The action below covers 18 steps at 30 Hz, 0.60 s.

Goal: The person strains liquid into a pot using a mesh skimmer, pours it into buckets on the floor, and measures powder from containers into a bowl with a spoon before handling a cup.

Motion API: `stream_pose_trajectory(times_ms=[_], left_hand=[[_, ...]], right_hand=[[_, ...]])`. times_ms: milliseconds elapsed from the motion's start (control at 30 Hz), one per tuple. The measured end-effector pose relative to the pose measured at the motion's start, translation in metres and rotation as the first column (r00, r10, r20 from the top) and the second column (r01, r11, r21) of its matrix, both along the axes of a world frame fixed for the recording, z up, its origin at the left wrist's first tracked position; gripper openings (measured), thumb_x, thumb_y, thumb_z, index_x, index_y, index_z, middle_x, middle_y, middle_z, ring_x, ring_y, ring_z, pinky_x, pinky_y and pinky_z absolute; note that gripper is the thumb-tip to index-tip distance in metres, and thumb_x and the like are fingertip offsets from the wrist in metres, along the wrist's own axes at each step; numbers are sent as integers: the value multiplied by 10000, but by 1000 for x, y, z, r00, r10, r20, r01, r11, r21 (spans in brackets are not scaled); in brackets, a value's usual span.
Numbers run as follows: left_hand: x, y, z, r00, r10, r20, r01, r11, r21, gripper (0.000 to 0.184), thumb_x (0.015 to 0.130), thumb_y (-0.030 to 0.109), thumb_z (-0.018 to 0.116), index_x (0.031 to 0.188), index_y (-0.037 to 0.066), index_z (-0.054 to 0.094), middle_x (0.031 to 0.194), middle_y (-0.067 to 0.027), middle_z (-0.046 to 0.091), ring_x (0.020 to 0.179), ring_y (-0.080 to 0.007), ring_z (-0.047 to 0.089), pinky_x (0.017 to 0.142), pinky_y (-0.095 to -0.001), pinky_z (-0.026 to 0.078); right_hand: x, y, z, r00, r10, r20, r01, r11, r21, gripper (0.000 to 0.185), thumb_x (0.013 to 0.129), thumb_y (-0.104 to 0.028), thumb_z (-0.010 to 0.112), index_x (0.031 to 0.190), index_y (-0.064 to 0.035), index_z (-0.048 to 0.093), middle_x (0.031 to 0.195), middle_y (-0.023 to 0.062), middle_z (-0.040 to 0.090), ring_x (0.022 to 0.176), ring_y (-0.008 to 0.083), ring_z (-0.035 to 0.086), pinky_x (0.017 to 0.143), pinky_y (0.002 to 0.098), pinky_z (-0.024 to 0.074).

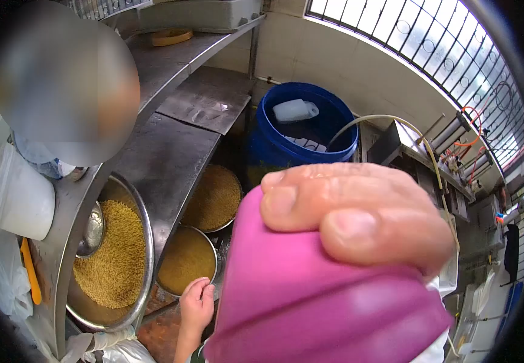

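Very close to the camera, a pink plastic container [310, 302], perhaps a cup, fills the lower middle of the head view. My right hand [359, 212] is closed over its upper end, fingertips pointing left. What the container holds is hidden. Lower and further off, my left hand [196, 305] has its fingers drawn together in a pinch. It is at the near rim of a metal pot [216, 266] of yellowish grains under cloudy liquid. I cannot tell whether the fingers touch the rim or hold anything small.
At left, a large steel bowl [148, 242] holds yellow grains and a metal bowl [92, 233]. Another basin of grains [213, 196] sits under the steel bench [159, 157]. A blue barrel [268, 142] with a hose [389, 117] stands behind. White bucket [23, 193] at left; machinery at right.
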State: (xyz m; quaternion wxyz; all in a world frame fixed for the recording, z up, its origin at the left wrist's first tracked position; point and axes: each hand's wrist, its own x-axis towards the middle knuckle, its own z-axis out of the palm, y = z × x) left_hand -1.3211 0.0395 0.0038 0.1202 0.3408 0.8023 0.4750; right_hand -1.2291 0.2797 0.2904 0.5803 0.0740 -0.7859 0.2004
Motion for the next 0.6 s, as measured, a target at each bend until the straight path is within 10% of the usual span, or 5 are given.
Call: stream_pose_trajectory(times_ms=[167, 233, 300, 367, 600], left_hand=[[-4, -13, -7, 999, 42, -6, -42, 999, -5, 223, 940, 159, 694, 1030, -43, 715, 1070, -216, 734, 1019, -376, 709, 918, -422, 556], [-7, -24, -8, 999, 47, -12, -48, 994, -98, 219, 937, 166, 701, 1023, -34, 720, 1062, -213, 736, 1016, -378, 708, 919, -426, 556], [-8, -30, -13, 995, 100, 6, -100, 995, -5, 215, 938, 173, 702, 1022, -24, 723, 1062, -212, 734, 1013, -369, 708, 914, -421, 557], [-10, -38, -7, 987, 157, 11, -157, 987, -18, 222, 941, 186, 702, 1022, -19, 725, 1065, -208, 733, 1012, -365, 707, 911, -417, 557], [-9, -87, -12, 947, 322, -23, -322, 946, -29, 272, 966, 259, 671, 1048, 4, 721, 1102, -198, 725, 1016, -376, 697, 902, -430, 559]], right_hand=[[-6, 73, -5, 639, 660, 395, -590, 750, -299, 954, 705, -479, 890, 1408, 46, 516, 1348, 245, 599, 1205, 417, 625, 1033, 413, 510], [-47, 115, -33, 893, 369, 256, -430, 869, 247, 950, 672, -396, 930, 1415, 33, 522, 1343, 195, 612, 1197, 343, 638, 1044, 382, 493], [-59, 73, -11, 816, 468, 340, -349, 867, -356, 861, 675, -279, 934, 1388, 12, 549, 1325, 138, 629, 1189, 256, 635, 1034, 356, 489], [-112, 79, -7, 821, 512, 253, -333, 789, -516, 764, 688, -182, 908, 1344, 1, 563, 1250, 100, 662, 1133, 199, 641, 998, 348, 510], [-324, 141, -11, 958, 139, 252, -6, 884, -467, 597, 750, -245, 851, 1234, 3, 605, 1123, 121, 699, 986, 208, 672, 881, 359, 549]])
